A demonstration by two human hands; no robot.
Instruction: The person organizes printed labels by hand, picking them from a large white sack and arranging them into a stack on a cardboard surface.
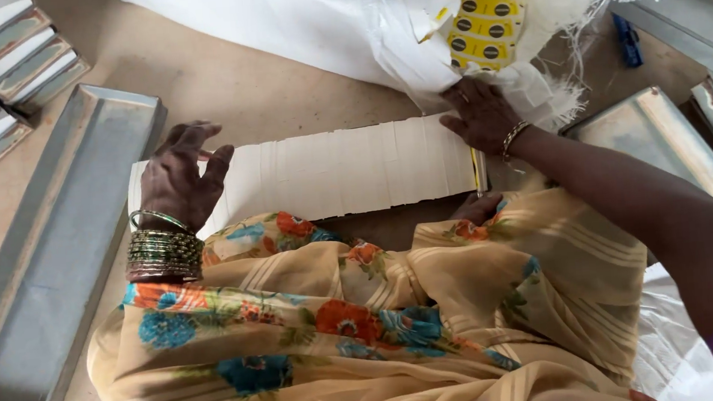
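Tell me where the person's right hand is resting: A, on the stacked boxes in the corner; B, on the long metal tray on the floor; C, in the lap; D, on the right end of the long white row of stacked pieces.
D: the right hand presses on the right end of the white row, while the left hand holds its other end.

1. Bright, even daylight fills the head view; shadows are soft and short.
2. The white woven sack (pixel 332 13) at the top is overexposed, its texture washed out.
3. The metal tray (pixel 52 253) shows dull sheen.
4. Edges bend slightly; focus is moderately sharp.
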